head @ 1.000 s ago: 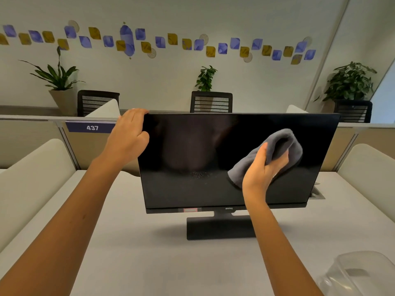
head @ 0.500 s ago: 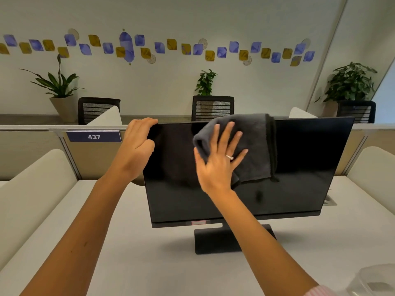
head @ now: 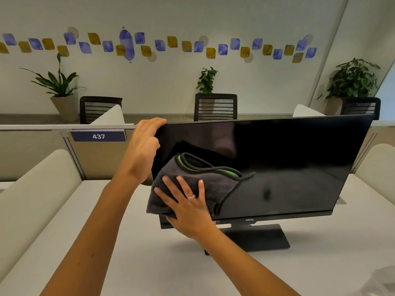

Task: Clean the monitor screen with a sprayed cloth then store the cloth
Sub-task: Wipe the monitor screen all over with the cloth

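Head view, looking forward and down over a pale worktop (head: 132,263). Black monitor (head: 288,167) upright on its flat dark stand (head: 256,238), screen dark and glossy, faintly reflecting the room. Left hand (head: 143,150) at the monitor's upper left corner, fingers (head: 157,121) curled over the top edge, thumb against the left side, closed on the frame. Right hand (head: 188,208) flat against the lower left part of the screen, fingers (head: 181,184) spread open and pressing a cloth (head: 192,180) onto the glass; a ring (head: 190,196) on one finger. Cloth dark grey, folded and bunched, with a black hem and a green strip showing along its upper fold; left edge hanging just past the monitor's left side, lower edge near the bottom bezel. Cloth pinned under the palm rather than pinched. Both bare forearms reaching in from the bottom of the frame.

Behind the monitor, a low partition with a blue label (head: 98,136) reading 437. Beyond it, two black mesh chair backs (head: 215,106) against a pale wall with a band of blue and yellow decals (head: 158,45). Potted plants left (head: 57,86), centre (head: 206,80) and right (head: 352,80). Cream padded dividers on both sides of the worktop. At the lower right corner, a blurred translucent shape (head: 382,280), too indistinct to identify.
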The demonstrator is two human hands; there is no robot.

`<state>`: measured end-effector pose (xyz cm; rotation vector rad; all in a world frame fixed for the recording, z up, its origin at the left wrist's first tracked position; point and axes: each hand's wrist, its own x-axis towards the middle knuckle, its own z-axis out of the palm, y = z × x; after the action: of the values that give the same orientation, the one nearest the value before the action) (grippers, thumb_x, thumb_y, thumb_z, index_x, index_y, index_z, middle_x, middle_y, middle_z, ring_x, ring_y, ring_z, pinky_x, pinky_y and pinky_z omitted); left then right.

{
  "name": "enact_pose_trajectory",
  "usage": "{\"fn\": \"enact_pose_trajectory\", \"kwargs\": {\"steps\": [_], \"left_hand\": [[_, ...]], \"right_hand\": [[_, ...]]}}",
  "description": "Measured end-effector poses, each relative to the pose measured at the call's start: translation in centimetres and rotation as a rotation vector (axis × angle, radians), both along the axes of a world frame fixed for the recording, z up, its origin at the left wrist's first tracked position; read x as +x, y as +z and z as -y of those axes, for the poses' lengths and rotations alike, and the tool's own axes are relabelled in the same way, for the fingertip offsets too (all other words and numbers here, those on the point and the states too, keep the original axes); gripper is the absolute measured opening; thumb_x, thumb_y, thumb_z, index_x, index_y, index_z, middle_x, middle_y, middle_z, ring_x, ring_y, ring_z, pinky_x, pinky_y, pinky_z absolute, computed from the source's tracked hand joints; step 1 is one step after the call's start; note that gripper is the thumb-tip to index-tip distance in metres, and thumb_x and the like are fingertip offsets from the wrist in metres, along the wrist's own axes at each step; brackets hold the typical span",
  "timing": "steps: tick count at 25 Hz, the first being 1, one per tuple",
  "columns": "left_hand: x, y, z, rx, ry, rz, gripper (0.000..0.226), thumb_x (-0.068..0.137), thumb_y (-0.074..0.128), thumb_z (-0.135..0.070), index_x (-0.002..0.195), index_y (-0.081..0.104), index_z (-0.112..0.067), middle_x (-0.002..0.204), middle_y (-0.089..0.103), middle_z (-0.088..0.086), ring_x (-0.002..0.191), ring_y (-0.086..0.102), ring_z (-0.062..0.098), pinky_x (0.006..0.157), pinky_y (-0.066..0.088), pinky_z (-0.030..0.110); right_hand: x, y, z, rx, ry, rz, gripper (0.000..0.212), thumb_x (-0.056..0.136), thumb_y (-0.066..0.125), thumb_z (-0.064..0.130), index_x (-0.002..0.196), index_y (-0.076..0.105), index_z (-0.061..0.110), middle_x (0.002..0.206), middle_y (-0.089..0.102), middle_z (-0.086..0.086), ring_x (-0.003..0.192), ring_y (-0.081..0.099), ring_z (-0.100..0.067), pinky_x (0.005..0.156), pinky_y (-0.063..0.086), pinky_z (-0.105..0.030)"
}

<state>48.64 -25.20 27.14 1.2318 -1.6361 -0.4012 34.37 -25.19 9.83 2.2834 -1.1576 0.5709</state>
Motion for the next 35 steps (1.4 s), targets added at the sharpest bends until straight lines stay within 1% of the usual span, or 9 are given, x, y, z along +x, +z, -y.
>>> {"fn": "enact_pose_trajectory", "kwargs": {"steps": [7,13,16,19,22,25,27,30,35], "left_hand": [[-0.4,-0.3,0.0,-0.028,0.006,-0.005,0.056,0.078,0.032,-0.013,0.132,0.045,-0.023,0.13,0.037,-0.016,0.109,0.034,-0.025,0.095,0.031,0.01],[-0.6,-0.3,-0.1,-0.04,0.003,-0.01,0.056,0.079,0.032,-0.015,0.133,0.044,-0.021,0.137,0.039,-0.008,0.113,0.037,-0.016,0.103,0.037,0.026],[-0.7,-0.2,-0.2,-0.039,0.004,-0.006,0.056,0.079,0.033,-0.015,0.133,0.044,-0.021,0.135,0.038,-0.009,0.113,0.037,-0.014,0.106,0.038,0.033],[-0.7,-0.3,-0.2,-0.032,0.01,0.008,0.054,0.079,0.034,-0.014,0.132,0.044,-0.022,0.131,0.037,-0.013,0.113,0.037,-0.012,0.106,0.039,0.037],[-0.3,-0.3,-0.3,-0.047,0.012,0.044,0.055,0.078,0.035,-0.012,0.132,0.043,-0.019,0.129,0.037,-0.011,0.116,0.036,-0.003,0.106,0.039,0.039],[-0.1,-0.3,-0.5,-0.076,0.018,0.078,0.055,0.077,0.034,-0.011,0.13,0.045,-0.014,0.132,0.041,0.0,0.118,0.035,0.001,0.105,0.036,0.028],[-0.3,-0.2,-0.6,-0.083,0.029,0.084,0.055,0.076,0.034,-0.01,0.129,0.046,-0.014,0.128,0.04,-0.005,0.116,0.035,-0.001,0.102,0.036,0.023],[-0.6,0.0,-0.7,-0.065,0.03,0.069,0.055,0.077,0.033,-0.012,0.131,0.045,-0.016,0.13,0.04,-0.005,0.117,0.035,0.0,0.103,0.038,0.031],[-0.7,0.2,-1.2,-0.051,0.033,0.06,0.058,0.076,0.031,-0.016,0.132,0.045,-0.015,0.136,0.04,0.0,0.119,0.034,0.0,0.105,0.04,0.041]], "right_hand": [[-8.2,-5.7,-1.6,0.127,-0.27,0.08,0.092,0.072,0.059,0.059,0.147,0.01,0.042,0.157,0.007,0.006,0.144,0.005,-0.027,0.104,0.007,-0.071],[-14.0,-0.8,-0.1,0.14,-0.509,0.47,0.062,0.093,0.01,0.059,0.149,0.01,0.032,0.158,0.006,-0.011,0.143,0.006,-0.039,0.102,0.017,-0.074],[-12.2,3.5,1.4,0.063,-0.455,0.659,0.06,0.093,0.017,0.052,0.149,0.001,0.037,0.159,-0.004,-0.01,0.144,-0.006,-0.039,0.101,0.011,-0.077],[-7.7,7.1,2.7,-0.025,-0.368,0.75,0.071,0.086,0.031,0.043,0.149,-0.003,0.038,0.159,-0.009,-0.006,0.144,-0.014,-0.036,0.1,0.0,-0.078],[-2.4,8.5,3.0,-0.084,-0.267,0.664,0.074,0.084,0.036,0.046,0.149,0.003,0.036,0.159,-0.005,-0.006,0.145,-0.01,-0.034,0.101,-0.006,-0.075],[0.6,6.5,2.6,-0.14,-0.126,0.443,0.074,0.084,0.039,0.053,0.149,0.008,0.035,0.16,-0.005,-0.003,0.146,-0.007,-0.029,0.104,-0.008,-0.071],[0.8,4.3,2.4,-0.171,-0.058,0.329,0.074,0.085,0.041,0.056,0.149,0.012,0.034,0.16,-0.002,-0.001,0.146,-0.004,-0.025,0.105,-0.006,-0.07],[0.0,1.0,1.9,-0.149,-0.023,0.213,0.073,0.084,0.042,0.06,0.148,0.016,0.035,0.16,0.004,0.001,0.147,-0.002,-0.022,0.108,-0.005,-0.067],[-3.3,-4.8,0.6,-0.044,-0.106,0.104,0.083,0.079,0.045,0.064,0.149,0.008,0.037,0.159,-0.006,0.004,0.146,-0.005,-0.022,0.109,-0.005,-0.065]]}}
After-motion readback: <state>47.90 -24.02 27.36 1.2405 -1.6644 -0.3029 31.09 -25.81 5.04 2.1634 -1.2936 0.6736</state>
